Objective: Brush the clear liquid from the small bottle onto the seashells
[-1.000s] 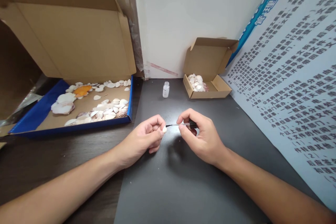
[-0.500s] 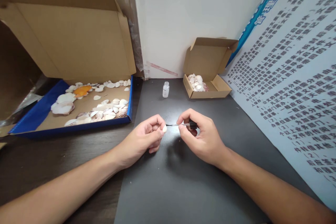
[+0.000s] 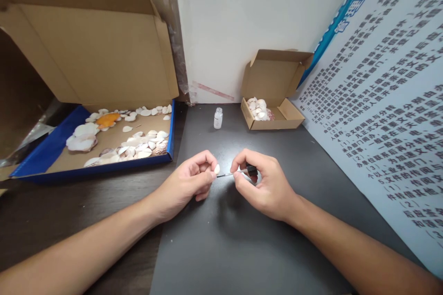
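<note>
Left hand (image 3: 195,177): grip clamped on a small whitish shell (image 3: 217,169), pinched between thumb and index finger. Only the outer part of the shell shows; the rest sits behind the fingertips. Remaining fingers curled under, partly masked by the thumb.

Right hand (image 3: 265,182): grip clamped on a thin brush (image 3: 226,174), thumb and index finger on its pale shaft. Black cap end (image 3: 252,170) lies within the curled fingers, partly covered. Dark brush tip points left and reaches the near side of the shell, by the left thumb; whether it touches shell or thumb, cannot tell. Both hands are above the counter (image 3: 207,249), shell between them, near the middle of the scene. Forearms cut off at the near edge of view.

Far side, middle: small clear bottle (image 3: 218,119), upright, mouth uncovered. Its label is too small to read; contents hard to make out.

Far right of the bottle: small cardboard box (image 3: 277,124), lid up, pale shells (image 3: 258,108) heaped in its left part. Lower shells hidden by those above and by the near wall.

Left: larger blue-edged box (image 3: 114,164), lid up, shells spread inside, an orange piece (image 3: 107,120) among them. Near wall hides the base of the nearest shells; lid runs out of view at left.

Right: large printed sheet (image 3: 384,101), cut off at the right edge, smaller characters blurred.
</note>
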The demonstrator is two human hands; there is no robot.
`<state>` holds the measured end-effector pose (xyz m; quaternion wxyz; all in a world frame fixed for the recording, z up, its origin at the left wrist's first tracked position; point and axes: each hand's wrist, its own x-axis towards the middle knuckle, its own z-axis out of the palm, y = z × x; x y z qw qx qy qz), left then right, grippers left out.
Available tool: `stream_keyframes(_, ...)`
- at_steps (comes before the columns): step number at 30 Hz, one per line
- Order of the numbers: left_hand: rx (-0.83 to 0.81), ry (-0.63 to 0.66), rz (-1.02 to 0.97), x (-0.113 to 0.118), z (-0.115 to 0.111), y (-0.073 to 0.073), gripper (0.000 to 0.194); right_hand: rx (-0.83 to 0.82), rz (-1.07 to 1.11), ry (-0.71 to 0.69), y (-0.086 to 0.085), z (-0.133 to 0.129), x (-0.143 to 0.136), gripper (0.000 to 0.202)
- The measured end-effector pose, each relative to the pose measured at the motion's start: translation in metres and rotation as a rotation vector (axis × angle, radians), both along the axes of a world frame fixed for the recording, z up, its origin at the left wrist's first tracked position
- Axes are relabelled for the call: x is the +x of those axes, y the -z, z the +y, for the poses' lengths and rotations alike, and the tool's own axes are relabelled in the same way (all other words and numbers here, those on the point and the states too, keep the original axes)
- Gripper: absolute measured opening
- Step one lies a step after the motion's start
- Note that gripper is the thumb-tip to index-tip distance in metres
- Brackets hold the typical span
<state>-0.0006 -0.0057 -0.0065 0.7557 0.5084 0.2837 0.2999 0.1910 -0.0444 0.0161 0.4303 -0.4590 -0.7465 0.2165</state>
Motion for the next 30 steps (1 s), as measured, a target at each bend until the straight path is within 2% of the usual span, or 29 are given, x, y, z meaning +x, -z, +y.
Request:
stream_keyframes(14,-0.046,0.020,-0.047,-0.0008,-0.0008,-0.0025,0.015,0.006,0.060,0.096,0.0002,0.0016,-0.0017,0.007)
stream_keyframes(18,-0.053,-0.003,-0.045,-0.0001,-0.0011,-0.0020,0.015,-0.004,0.051,0.072,0.0004,0.0004,-0.0013,0.006)
stream_keyframes(26,-0.069,-0.083,-0.041,0.0012,-0.0003,-0.0057,0.015,0.007,0.035,-0.061,0.0022,-0.0048,-0.0008,0.009)
stream_keyframes(30,-0.084,-0.060,-0.034,0.0008,-0.0007,-0.0079,0.016,0.024,0.054,-0.031,0.0024,-0.0043,-0.0013,0.008)
